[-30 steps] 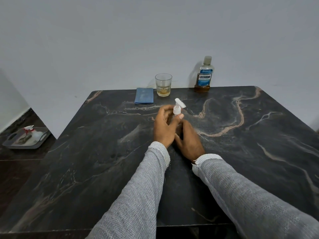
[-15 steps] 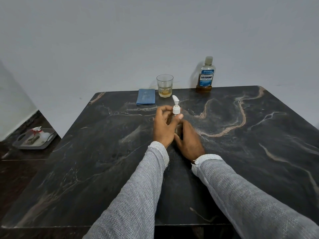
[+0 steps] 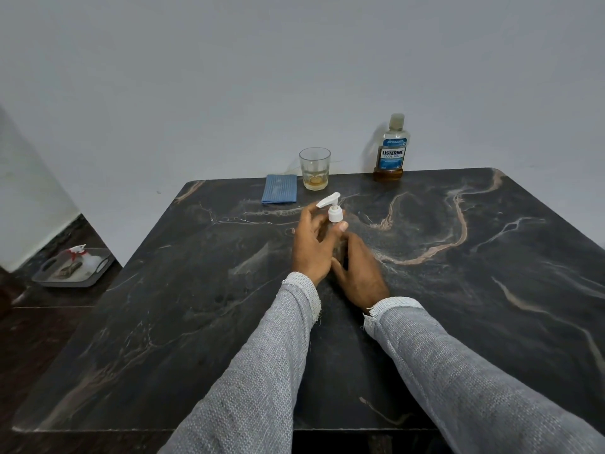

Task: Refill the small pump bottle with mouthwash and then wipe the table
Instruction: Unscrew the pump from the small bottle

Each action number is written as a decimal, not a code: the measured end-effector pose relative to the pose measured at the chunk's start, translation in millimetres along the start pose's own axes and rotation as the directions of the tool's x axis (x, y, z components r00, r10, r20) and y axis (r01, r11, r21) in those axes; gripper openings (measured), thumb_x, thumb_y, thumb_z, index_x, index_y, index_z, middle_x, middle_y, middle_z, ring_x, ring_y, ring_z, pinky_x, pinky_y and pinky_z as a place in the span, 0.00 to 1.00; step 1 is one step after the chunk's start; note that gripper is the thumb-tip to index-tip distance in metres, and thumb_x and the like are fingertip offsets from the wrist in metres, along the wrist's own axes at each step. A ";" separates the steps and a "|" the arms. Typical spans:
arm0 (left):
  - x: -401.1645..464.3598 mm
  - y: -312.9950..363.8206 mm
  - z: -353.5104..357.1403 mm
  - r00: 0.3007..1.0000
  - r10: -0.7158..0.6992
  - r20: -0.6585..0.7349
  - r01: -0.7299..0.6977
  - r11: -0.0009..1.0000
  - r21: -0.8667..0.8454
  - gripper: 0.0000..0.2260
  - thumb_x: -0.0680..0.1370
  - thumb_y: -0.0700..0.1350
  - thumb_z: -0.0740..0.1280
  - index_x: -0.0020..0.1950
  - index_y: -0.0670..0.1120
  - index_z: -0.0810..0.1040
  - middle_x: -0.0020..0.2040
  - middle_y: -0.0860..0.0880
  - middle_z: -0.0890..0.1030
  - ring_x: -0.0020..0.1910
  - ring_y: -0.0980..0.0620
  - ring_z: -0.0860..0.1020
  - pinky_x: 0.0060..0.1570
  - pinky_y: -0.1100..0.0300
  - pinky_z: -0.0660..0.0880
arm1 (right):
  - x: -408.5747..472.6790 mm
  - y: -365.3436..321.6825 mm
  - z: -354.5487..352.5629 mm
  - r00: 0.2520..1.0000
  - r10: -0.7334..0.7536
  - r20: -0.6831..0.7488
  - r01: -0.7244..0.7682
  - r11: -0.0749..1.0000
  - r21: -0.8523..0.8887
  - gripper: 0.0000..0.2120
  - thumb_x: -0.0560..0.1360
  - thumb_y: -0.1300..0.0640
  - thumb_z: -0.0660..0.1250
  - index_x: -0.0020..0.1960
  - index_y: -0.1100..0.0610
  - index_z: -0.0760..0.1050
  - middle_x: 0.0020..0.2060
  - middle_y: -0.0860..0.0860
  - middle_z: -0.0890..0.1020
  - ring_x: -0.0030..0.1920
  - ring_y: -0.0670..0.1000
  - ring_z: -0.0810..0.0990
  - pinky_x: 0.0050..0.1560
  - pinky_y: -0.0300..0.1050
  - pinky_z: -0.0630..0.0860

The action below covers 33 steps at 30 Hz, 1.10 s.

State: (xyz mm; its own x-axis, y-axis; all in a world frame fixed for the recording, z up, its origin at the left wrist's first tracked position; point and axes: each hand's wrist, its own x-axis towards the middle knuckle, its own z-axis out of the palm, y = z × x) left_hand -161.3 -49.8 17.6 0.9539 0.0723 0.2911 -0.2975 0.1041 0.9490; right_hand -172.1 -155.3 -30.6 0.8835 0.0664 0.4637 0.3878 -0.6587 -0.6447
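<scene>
The small pump bottle stands upright mid-table, its clear body mostly hidden between my hands. Its white pump head (image 3: 333, 208) sticks up with the nozzle pointing left. My left hand (image 3: 312, 247) has its fingers and thumb around the white collar of the pump. My right hand (image 3: 359, 270) wraps the lower body of the bottle and rests on the dark marble table (image 3: 474, 290). A Listerine mouthwash bottle (image 3: 392, 152), capped, with amber liquid low in it, stands at the far edge. A folded blue cloth (image 3: 280, 188) lies far left of it.
A drinking glass (image 3: 314, 169) with a little yellowish liquid stands between the cloth and the mouthwash bottle. On the floor to the left sits a grey tray (image 3: 49, 276) holding a spray bottle (image 3: 78, 253). A white wall runs behind the table.
The pump nozzle has swung round from pointing right, through away, to pointing left, with my left fingers shifting on the collar. My right hand has stayed on the bottle.
</scene>
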 end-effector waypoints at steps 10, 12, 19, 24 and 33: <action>-0.7 5.5 -10.3 0.997 -0.052 0.057 0.054 0.998 -0.032 0.11 0.79 0.42 0.66 0.62 0.46 0.78 0.56 0.52 0.83 0.57 0.56 0.80 0.59 0.61 0.75 | 0.8 -0.5 0.1 1.000 0.004 0.013 -0.004 0.999 0.036 0.21 0.76 0.51 0.69 0.64 0.58 0.68 0.55 0.54 0.76 0.52 0.50 0.74 0.50 0.40 0.67; 0.9 8.1 -14.7 0.995 -0.073 0.071 0.076 0.997 -0.035 0.09 0.79 0.41 0.66 0.59 0.48 0.79 0.53 0.54 0.84 0.56 0.57 0.81 0.58 0.61 0.76 | 1.1 -0.3 1.2 1.000 0.008 0.015 -0.009 0.999 0.039 0.21 0.75 0.50 0.69 0.64 0.58 0.68 0.54 0.53 0.76 0.51 0.48 0.73 0.50 0.40 0.67; 0.5 13.5 -6.3 0.997 -0.067 0.033 0.069 0.997 -0.044 0.13 0.74 0.37 0.72 0.57 0.45 0.76 0.54 0.45 0.84 0.54 0.53 0.82 0.57 0.58 0.76 | -0.1 3.5 2.3 1.000 0.014 0.000 -0.014 0.999 0.051 0.21 0.75 0.49 0.69 0.64 0.54 0.68 0.54 0.49 0.75 0.48 0.43 0.71 0.45 0.31 0.65; 0.7 15.4 -11.5 0.995 -0.051 0.089 0.048 0.998 0.032 0.15 0.78 0.40 0.67 0.65 0.45 0.76 0.58 0.48 0.82 0.57 0.54 0.81 0.56 0.62 0.77 | 0.2 4.5 4.0 1.000 0.020 -0.002 -0.020 0.998 0.056 0.23 0.75 0.48 0.69 0.65 0.54 0.67 0.55 0.49 0.75 0.49 0.42 0.71 0.50 0.38 0.67; 14.0 39.1 -6.4 0.998 0.016 -0.056 -0.013 0.999 0.049 0.11 0.73 0.39 0.73 0.53 0.50 0.80 0.49 0.54 0.84 0.49 0.60 0.82 0.50 0.66 0.77 | 2.0 4.1 3.8 0.999 0.032 0.003 -0.033 0.998 0.061 0.23 0.76 0.46 0.68 0.66 0.53 0.67 0.57 0.49 0.75 0.52 0.43 0.71 0.52 0.39 0.69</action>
State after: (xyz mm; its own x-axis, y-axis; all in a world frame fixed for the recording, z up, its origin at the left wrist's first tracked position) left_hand -159.8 -38.4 57.9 0.9456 0.1290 0.2988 -0.3075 0.0539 0.9500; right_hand -167.7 -155.0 -34.5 0.8963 0.0468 0.4409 0.3741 -0.6137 -0.6953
